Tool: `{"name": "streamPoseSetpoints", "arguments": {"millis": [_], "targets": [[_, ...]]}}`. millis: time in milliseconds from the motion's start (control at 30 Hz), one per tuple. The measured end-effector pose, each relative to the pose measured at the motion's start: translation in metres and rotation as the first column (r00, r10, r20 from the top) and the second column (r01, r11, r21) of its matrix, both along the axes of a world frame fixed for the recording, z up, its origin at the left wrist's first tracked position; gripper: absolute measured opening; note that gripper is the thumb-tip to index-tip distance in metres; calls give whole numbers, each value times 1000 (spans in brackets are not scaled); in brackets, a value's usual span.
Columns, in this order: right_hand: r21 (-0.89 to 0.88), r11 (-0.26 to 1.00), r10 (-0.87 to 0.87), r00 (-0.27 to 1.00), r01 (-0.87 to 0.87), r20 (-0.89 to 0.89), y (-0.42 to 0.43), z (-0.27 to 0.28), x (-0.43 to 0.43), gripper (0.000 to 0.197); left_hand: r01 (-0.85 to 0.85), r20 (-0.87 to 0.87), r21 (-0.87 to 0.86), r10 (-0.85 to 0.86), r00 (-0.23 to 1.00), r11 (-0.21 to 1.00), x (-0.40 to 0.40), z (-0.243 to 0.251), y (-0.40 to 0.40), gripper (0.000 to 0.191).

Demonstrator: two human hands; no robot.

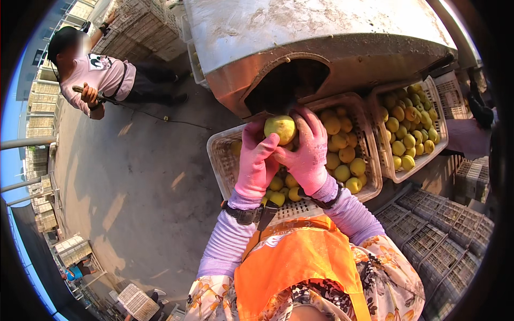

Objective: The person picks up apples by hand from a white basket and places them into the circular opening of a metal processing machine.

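Observation:
Both hands wear pink gloves and hold one round yellow-green fruit between them. My left hand cups its left side with the thumb in front. My right hand curls around its right side, and the two hands touch below it. Under them stands a pale plastic crate of similar yellow fruit; my hands and forearms hide part of its contents. Just beyond the fruit is the dark round opening of a large metal housing.
A second crate of fruit stands to the right. Stacked crates fill the lower right. At upper left a person holds a thin cord or stick beside tall crate stacks. Concrete floor spans the left.

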State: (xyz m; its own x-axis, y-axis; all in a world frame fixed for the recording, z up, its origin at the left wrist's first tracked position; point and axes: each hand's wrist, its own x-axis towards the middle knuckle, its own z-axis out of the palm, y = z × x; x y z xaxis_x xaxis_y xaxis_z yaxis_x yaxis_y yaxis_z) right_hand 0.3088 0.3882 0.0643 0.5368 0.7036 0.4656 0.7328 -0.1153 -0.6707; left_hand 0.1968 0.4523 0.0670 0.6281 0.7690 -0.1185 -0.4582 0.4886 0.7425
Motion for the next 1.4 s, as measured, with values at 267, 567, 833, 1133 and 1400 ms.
{"name": "streamPoseSetpoints", "arguments": {"millis": [267, 567, 833, 1133, 1400], "targets": [[-24, 968, -226, 905, 251, 360, 84, -68, 64, 82, -163, -738, -23, 93, 668, 986, -25, -95, -4, 61], [-276, 951, 191, 969, -142, 159, -22, -118, 47, 24, 823, -911, -94, 285, -298, 560, -8, -225, -40, 88], [-934, 358, 296, 949, -6, 107, 7, -248, 23, 34, -72, -956, -32, -51, -289, 997, 48, -252, -58, 90], [-723, 688, 124, 992, -70, 23, 7, -328, 15, 65, 161, -943, 264, 289, -162, 951, -19, -315, -59, 118], [-126, 876, 48, 345, -465, -938, -41, -83, 46, 74, 95, -547, -328, -271, 792, 940, -43, -151, -38, 65]]}}
